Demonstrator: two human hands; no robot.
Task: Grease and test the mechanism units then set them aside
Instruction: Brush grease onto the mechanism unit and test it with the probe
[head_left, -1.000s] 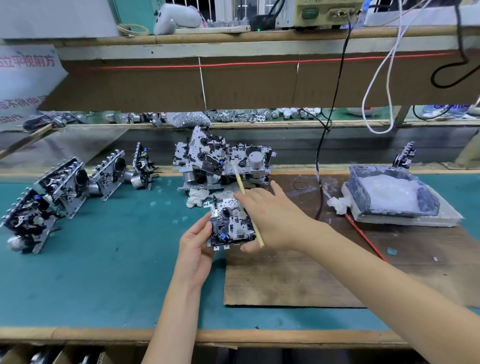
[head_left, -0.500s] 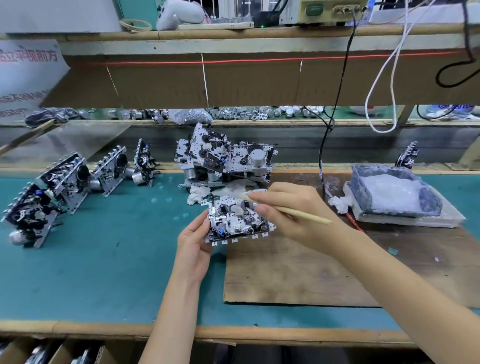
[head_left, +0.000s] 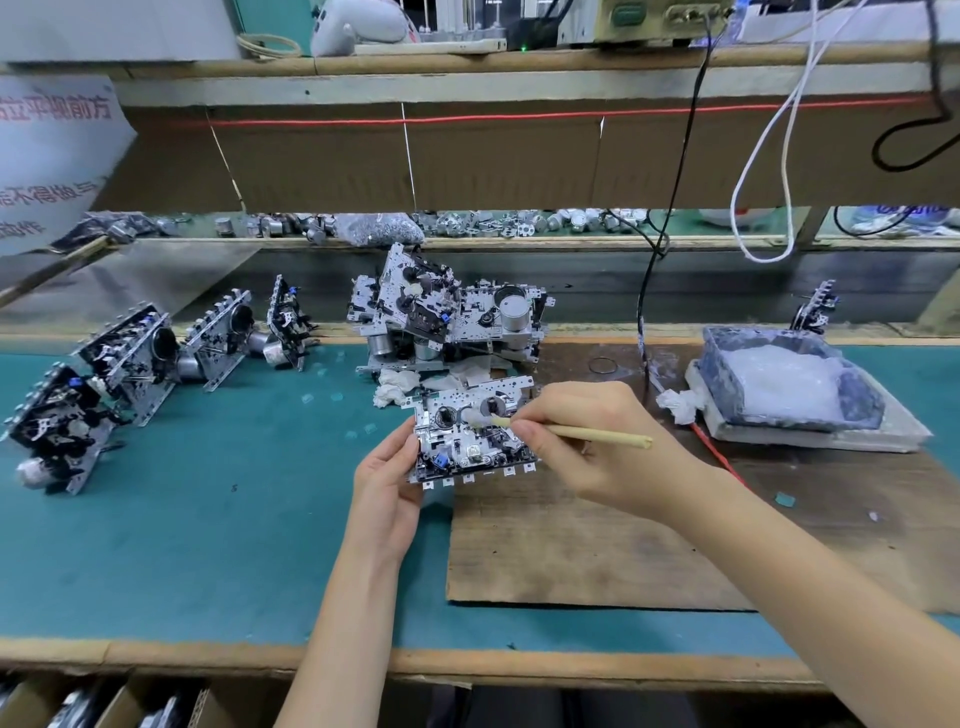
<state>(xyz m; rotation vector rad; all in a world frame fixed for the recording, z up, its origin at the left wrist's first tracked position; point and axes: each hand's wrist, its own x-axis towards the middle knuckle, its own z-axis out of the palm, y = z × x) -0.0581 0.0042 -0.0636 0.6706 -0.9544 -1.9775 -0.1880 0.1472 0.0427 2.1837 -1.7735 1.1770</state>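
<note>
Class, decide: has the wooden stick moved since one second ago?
Yes. The stick swung from near upright to near level, its tail now pointing right toward the grease tray.

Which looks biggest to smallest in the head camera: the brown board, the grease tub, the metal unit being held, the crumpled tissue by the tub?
1. brown board
2. grease tub
3. held metal unit, not far behind the tub, though nearer the camera
4. crumpled tissue
</note>
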